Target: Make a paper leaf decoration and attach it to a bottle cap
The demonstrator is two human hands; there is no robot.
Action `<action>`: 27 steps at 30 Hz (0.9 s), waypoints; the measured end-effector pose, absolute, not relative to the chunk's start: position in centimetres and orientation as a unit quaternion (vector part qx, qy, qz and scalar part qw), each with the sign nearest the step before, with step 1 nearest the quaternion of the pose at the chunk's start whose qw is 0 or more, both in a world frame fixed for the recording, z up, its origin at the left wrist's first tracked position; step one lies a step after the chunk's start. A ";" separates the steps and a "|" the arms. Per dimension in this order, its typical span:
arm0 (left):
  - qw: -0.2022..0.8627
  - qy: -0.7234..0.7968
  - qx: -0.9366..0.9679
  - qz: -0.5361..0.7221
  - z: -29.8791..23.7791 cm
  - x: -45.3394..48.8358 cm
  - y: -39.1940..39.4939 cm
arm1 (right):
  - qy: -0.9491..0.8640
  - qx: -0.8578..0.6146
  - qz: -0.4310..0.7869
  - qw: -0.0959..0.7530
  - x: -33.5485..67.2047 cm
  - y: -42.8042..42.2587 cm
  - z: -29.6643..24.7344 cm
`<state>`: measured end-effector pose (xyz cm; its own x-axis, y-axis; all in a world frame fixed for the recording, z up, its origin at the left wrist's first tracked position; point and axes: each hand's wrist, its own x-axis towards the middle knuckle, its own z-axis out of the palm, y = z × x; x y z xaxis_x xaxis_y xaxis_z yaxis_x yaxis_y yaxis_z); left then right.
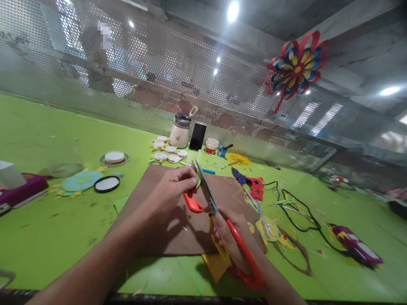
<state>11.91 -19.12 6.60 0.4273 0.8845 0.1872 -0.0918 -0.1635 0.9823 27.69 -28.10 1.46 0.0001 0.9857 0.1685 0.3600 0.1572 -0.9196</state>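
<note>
My left hand (170, 190) is closed in a pinch on a small green paper piece (199, 183), held up over the brown board (159, 233). In my right hand (230, 226) are scissors (243, 248) with red and yellow handles, fingers wrapped through the loops. Their blades point up and away, parted slightly, right beside the green piece; whether they touch it I cannot tell. Below my left fingers lies a red-orange curved handle (193, 203), its kind unclear. A yellow paper piece (216, 267) pokes out under the board's near edge.
Behind the board stand a white jug (179, 134), a phone (197, 136), a paper cup (211, 145) and several round flower-like pieces (160, 157). To the right lie a glue gun (243, 176), its black cord (305, 228) and paper scraps. Leftward is a blue paper disc (81, 181).
</note>
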 end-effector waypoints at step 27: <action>0.577 0.286 0.635 0.427 5.5 11.8 -17.9 | -0.625 -0.544 0.340 0.444 28.0 -28.1 1.2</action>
<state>11.83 -17.87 5.53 0.4710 0.8562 0.2121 -0.1296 -0.1707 0.9768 28.04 -28.08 1.24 -0.0134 0.9827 0.1847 0.3791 0.1760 -0.9085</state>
